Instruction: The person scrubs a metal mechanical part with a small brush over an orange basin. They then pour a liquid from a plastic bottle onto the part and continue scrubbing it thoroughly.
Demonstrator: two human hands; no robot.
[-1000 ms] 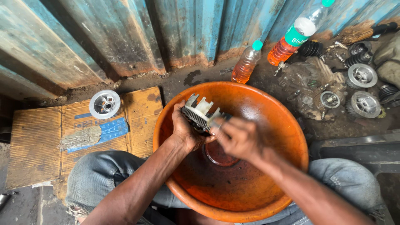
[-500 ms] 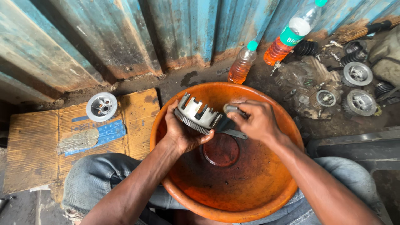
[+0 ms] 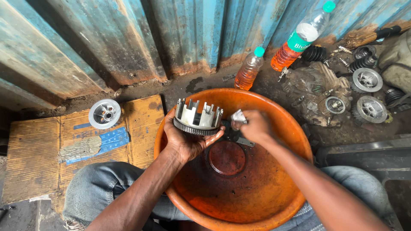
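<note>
My left hand (image 3: 187,141) holds a round metal clutch basket (image 3: 198,117) with a toothed ring and upright fingers, cupped from below over the orange basin (image 3: 274,201). My right hand (image 3: 252,126) is just to its right, fingers closed on a small crumpled grey piece (image 3: 238,116) pressed near the basket's side. The basin rests between my knees, which are in blue jeans, and its stained bottom is wet with a reddish liquid.
A flattened cardboard sheet (image 3: 38,162) lies at the left with a round silver hub (image 3: 105,113) and a rag (image 3: 80,148) on it. Two plastic bottles of orange liquid (image 3: 249,68) (image 3: 299,40) stand behind the basin. Several metal clutch parts (image 3: 367,80) lie at the right. A corrugated blue wall is behind.
The clutch basket has been lifted and turned more upright in my left hand. My right hand moved from over the basin's middle to the basket's right side.
</note>
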